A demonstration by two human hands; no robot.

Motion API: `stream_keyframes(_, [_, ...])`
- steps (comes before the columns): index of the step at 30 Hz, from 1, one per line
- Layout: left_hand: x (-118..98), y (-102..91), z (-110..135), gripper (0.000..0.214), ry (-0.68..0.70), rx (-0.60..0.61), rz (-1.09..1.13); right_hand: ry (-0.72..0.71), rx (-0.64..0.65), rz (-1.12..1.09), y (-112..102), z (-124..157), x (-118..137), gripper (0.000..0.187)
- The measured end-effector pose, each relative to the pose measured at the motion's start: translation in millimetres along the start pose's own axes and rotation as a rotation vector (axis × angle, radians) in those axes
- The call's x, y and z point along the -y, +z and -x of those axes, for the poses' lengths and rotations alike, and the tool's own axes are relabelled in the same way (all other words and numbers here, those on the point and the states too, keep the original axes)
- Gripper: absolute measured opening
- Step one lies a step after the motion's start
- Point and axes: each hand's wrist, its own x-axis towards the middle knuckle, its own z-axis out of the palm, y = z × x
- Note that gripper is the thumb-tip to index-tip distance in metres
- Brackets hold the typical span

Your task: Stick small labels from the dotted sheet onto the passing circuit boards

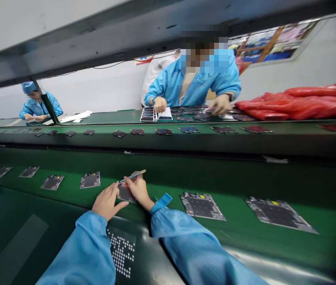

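Note:
A dark phone frame panel lies on the green conveyor belt in front of me. My left hand rests on its left edge with the fingers pressed against it. My right hand pinches a thin blue tweezer-like tool, with its tip down at the panel's top edge. Both arms wear blue sleeves.
More panels lie along the belt, to the left and right. A dotted sheet lies on the near ledge. Across a second belt, a person in a blue coat handles parts; another sits far left. Red bags are piled at the right.

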Motion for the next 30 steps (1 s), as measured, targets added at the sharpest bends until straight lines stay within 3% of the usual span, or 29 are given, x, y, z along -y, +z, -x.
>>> stream_keyframes(15, [-20.0, -4.8, -7.8, 0.013, 0.099, 0.067, -0.015, 0.013, -0.040, 0.050, -27.3, 1.5, 10.9, 0.027])
stream_keyframes(19, [-26.3, -0.2, -10.6, 0.032, 0.082, 0.054, 0.024, 0.023, -0.073, 0.018, -35.3, 1.5, 12.9, 0.028])
stream_keyframes(21, [-31.3, 2.6, -11.8, 0.043, 0.044, 0.039, 0.048, 0.028, -0.093, -0.019, -38.7, 1.4, 12.0, 0.030])
stream_keyframes(26, [-41.1, 8.6, -17.2, 0.036, 0.003, 0.017, 0.123, 0.044, -0.199, -0.214, -48.3, 0.6, 12.4, 0.037])
stream_keyframes(30, [-44.6, 3.6, -20.1, 0.035, 0.031, 0.009, 0.211, 0.081, -0.225, -0.380, -61.0, 16.2, 32.2, 0.043])
